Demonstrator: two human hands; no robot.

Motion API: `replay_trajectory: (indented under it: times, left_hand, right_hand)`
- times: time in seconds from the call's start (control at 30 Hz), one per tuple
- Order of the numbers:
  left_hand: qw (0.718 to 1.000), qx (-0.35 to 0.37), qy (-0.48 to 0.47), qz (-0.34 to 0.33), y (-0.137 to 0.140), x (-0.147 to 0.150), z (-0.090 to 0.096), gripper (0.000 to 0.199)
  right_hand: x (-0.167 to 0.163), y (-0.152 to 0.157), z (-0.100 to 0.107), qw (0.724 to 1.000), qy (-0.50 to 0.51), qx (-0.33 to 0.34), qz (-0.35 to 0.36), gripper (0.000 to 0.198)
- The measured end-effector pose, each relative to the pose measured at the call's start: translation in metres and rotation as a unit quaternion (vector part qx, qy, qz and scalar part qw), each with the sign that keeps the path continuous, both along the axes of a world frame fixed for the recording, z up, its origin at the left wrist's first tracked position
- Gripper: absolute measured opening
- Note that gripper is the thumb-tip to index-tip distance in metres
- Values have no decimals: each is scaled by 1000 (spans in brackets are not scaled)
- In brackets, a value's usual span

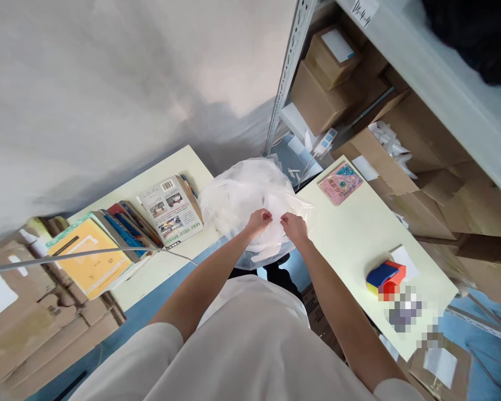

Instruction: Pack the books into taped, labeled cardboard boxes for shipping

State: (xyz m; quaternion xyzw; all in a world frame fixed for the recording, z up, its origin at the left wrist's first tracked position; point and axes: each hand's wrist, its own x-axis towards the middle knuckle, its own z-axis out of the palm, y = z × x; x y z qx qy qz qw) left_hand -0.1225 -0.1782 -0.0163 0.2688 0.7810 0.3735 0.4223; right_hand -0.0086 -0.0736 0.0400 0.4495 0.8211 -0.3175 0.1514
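A large white translucent plastic bag (234,195) bulges between two pale tables, with white scraps or sheets showing in it. Over its middle, my left hand (259,220) is closed in a pinch, thumb against fingers. My right hand (294,226) faces it a short gap away, also pinched closed. Whatever sits between the fingertips is too thin and pale against the bag to make out.
On the left table (129,292) stand a row of books (129,228) and a yellow folder (89,259). The right table (338,239) bears a pink booklet (341,182) and a blue, red and yellow object (386,277). Shelving with cardboard boxes (323,94) rises at right.
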Motion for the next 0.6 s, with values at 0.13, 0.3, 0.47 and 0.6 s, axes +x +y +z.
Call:
replay_trajectory:
  times: [0.13, 0.3, 0.47, 0.6]
  left_hand:
    - [996, 12, 57, 61, -6, -10, 22, 17]
    - [971, 118, 166, 121, -21, -21, 71, 28]
    - [953, 221, 198, -67, -30, -28, 135, 42]
    - [946, 198, 248, -68, -27, -44, 187, 30]
  right_hand:
    - [-7, -3, 21, 994, 109, 8, 11, 18]
    - [-24, -6, 47, 930, 329, -149, -70, 14]
    - [-41, -7, 95, 873, 406, -257, -80, 21]
    - [-54, -4, 148, 841, 458, -284, -33, 21]
